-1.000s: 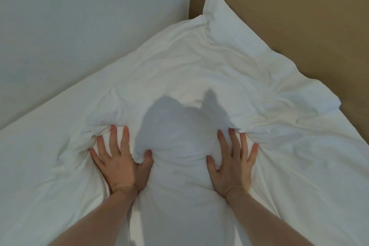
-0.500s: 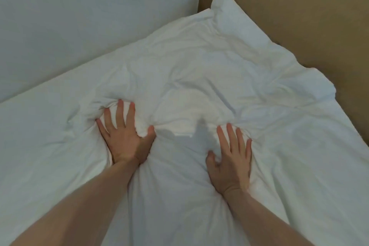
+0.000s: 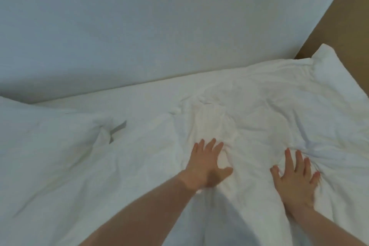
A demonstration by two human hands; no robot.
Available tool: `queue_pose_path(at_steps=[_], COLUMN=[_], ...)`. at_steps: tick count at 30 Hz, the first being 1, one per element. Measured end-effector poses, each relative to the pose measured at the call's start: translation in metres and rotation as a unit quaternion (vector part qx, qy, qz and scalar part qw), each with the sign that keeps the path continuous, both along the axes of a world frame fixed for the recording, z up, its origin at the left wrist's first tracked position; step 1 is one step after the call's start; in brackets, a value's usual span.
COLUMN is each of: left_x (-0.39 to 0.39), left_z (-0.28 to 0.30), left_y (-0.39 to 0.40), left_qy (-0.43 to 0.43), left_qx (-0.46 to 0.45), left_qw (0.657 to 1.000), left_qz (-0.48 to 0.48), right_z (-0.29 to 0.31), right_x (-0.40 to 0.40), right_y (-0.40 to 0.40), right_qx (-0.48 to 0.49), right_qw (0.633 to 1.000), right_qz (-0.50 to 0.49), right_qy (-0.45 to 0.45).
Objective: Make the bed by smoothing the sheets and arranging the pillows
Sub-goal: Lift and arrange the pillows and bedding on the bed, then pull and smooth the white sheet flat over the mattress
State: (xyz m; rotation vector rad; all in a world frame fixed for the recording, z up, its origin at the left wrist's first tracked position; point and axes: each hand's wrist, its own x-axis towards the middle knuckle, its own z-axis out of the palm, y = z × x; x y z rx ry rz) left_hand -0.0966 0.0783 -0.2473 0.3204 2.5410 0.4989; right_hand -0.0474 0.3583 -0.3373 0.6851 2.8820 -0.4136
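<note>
A white wrinkled sheet [image 3: 269, 110] covers the bed. Its folds bunch up ahead of my hands and run toward the far right corner. My left hand [image 3: 207, 166] lies flat on the sheet with fingers spread, palm down. My right hand [image 3: 295, 175] presses flat on the sheet to the right, fingers apart. A white pillow [image 3: 335, 70] lies in the far right corner against the headboard. A second white pillow or bundle [image 3: 40, 132] rests at the left, with a grey tag [image 3: 117, 129] at its edge.
A pale wall [image 3: 159, 26] runs along the far side of the bed. A tan headboard [image 3: 347, 20] stands at the right. The sheet lies flatter at the lower left [image 3: 79, 195].
The view has swung to the left, bringing the left pillow into sight. Both hands slid forward on the sheet and stay flat; the folds between them have flattened somewhat.
</note>
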Motion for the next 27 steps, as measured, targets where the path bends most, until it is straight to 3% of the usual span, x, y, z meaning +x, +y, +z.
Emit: queue_pose_path(at_steps=[3,6,8,11,13,16,18,19,22,25,27], left_x=[0.099,0.166,0.196,0.215,0.218,0.221,0.225,0.228,0.231,0.215,0.212], left_z=[0.065,0.117,0.145,0.175,0.181,0.161,0.133,0.110,0.030,-0.052,-0.057], left_y=[-0.069,-0.179,-0.260,-0.372,-0.433,-0.487,-0.491,-0.490,-0.499,-0.524,-0.528], left_qy=[0.035,0.095,0.126,0.085,0.053,-0.101,-0.227,-0.249,-0.172,-0.145,-0.141], left_qx=[0.059,0.036,-0.007,-0.097,-0.120,-0.031,0.091,0.149,0.204,0.175,0.164], left_qw=[0.997,0.984,0.956,0.906,0.849,0.724,0.663,0.644,0.620,0.648,0.669], left_qz=[0.023,0.147,0.264,0.404,0.512,0.682,0.707,0.708,0.738,0.727,0.711], right_z=[0.055,0.116,0.151,0.185,0.192,0.185,0.166,0.153,0.101,0.067,0.062], right_x=[0.009,0.025,0.039,0.065,0.081,0.097,0.109,0.119,0.146,0.157,0.154], right_y=[-0.013,-0.071,-0.136,-0.236,-0.300,-0.387,-0.431,-0.447,-0.470,-0.480,-0.484], right_qx=[-0.046,-0.114,-0.181,-0.275,-0.314,-0.312,-0.286,-0.260,-0.162,-0.087,-0.058], right_qw=[0.996,0.993,0.981,0.946,0.918,0.889,0.888,0.891,0.899,0.900,0.900], right_qz=[-0.006,0.014,0.073,0.172,0.238,0.321,0.307,0.297,0.304,0.328,0.333], right_qy=[-0.079,-0.020,0.015,-0.016,-0.039,-0.100,-0.189,-0.227,-0.271,-0.273,-0.274])
